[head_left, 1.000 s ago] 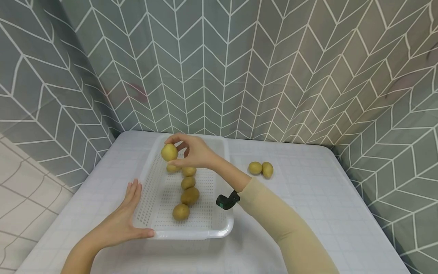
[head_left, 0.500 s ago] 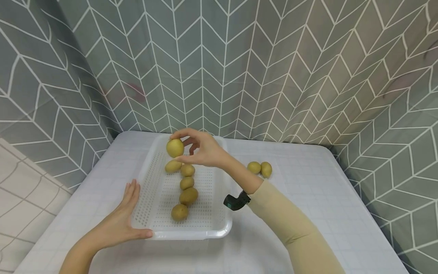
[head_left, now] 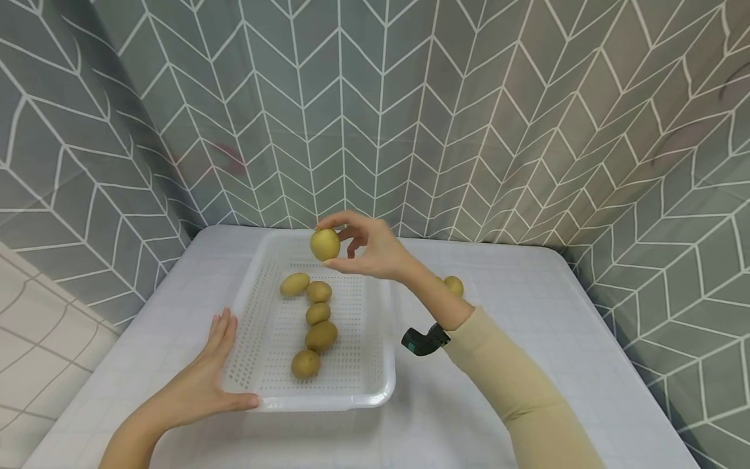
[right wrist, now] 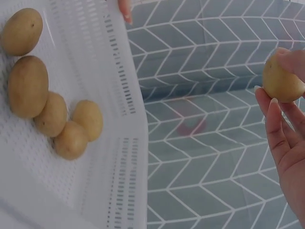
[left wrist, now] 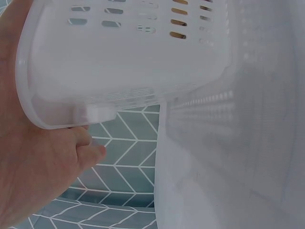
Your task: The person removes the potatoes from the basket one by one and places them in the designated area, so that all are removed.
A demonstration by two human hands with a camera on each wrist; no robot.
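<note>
In the head view my right hand (head_left: 377, 251) pinches a yellow-brown potato (head_left: 325, 245) between thumb and fingertips, raised above the far part of a white perforated plastic basket (head_left: 375, 365). The right wrist view also has this potato (right wrist: 281, 80) in the fingers. Several potatoes lie in the basket, among them a front one (head_left: 305, 364) and a larger one (head_left: 321, 337), in a bent row. My left hand (head_left: 196, 381) rests against the basket's near left corner, fingers straight along the left side and thumb on the front rim. Part of its fingers is hidden behind the rim in the left wrist view.
To the right of the basket, a loose potato (head_left: 454, 285) sits on the white-covered table (head_left: 527, 312), partly behind my right forearm; another beside it is almost hidden. A grey chevron-patterned curtain (head_left: 410, 117) surrounds the table's back and sides. A black wrist camera (head_left: 426, 340) sits on the right wrist.
My right hand has moved right and slightly upward and away with the potato, uncovering the far potatoes in the basket. Its forearm now covers most of the loose pair. The left hand stays at the corner.
</note>
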